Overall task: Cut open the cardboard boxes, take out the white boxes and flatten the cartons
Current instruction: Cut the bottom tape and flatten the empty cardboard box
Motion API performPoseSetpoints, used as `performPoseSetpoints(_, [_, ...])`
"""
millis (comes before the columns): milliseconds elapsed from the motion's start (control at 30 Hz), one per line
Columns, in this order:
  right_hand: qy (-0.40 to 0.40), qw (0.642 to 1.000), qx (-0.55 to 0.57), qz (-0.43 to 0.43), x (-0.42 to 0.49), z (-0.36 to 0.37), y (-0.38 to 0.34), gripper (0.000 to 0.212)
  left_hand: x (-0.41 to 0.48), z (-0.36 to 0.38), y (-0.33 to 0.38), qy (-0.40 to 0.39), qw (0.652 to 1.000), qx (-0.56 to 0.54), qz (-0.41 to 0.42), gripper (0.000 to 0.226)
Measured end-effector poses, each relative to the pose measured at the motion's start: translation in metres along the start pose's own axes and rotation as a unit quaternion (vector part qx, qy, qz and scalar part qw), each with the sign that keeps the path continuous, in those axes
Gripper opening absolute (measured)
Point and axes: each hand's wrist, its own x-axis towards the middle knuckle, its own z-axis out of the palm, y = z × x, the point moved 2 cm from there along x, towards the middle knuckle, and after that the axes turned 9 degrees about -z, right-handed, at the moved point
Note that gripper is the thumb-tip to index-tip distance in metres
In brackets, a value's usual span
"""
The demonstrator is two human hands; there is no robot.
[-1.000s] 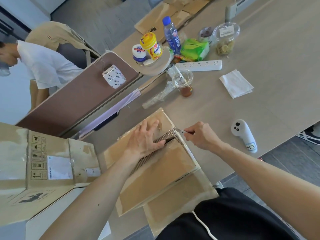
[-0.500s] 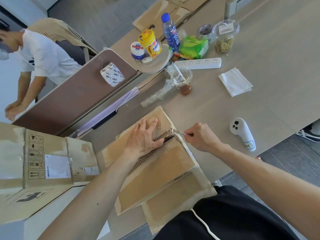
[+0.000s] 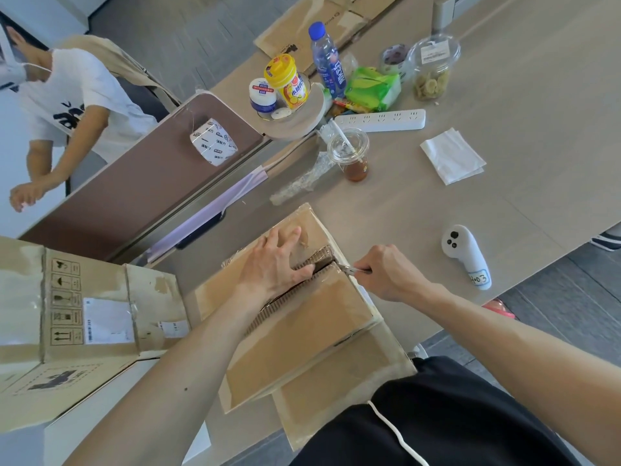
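Note:
A brown cardboard carton (image 3: 302, 334) lies on the table in front of me, its taped top flaps meeting in a seam with ribbed edges showing. My left hand (image 3: 275, 264) rests on the far flap, fingers spread, thumb at the seam. My right hand (image 3: 386, 274) grips a small metal blade (image 3: 347, 270) whose tip sits at the right end of the seam. A second, larger carton (image 3: 67, 317) with printed handling symbols stands at the left. No white box shows.
Behind the carton stand a plastic cup of brown drink (image 3: 351, 156), a power strip (image 3: 381, 120), a napkin (image 3: 452, 159), bottles and snack jars. A white controller (image 3: 465, 255) lies right of my hand. A brown divider panel (image 3: 134, 186) and another person (image 3: 67, 105) are at left.
Both hands stay at the seam; the blade tip has hardly moved. The person at left has straightened and shifted. My view has drifted slightly.

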Motion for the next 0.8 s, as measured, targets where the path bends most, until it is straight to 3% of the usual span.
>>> performPoseSetpoints(300, [-0.037,0.999,-0.016,0.02,0.004,-0.015,0.0,0.042,-0.002,0.002,0.0,0.001,1.0,-0.01,-0.006,0.107])
performPoseSetpoints(533, [-0.058,0.998,-0.018,0.028,-0.005,-0.018,-0.001,0.045,-0.004,0.004,0.001,0.017,1.0,-0.013,0.0,0.09])
performPoseSetpoints(800, [-0.069,0.997,-0.015,0.03,-0.016,-0.024,-0.008,0.042,-0.005,0.007,0.002,0.012,1.0,-0.009,0.0,0.103])
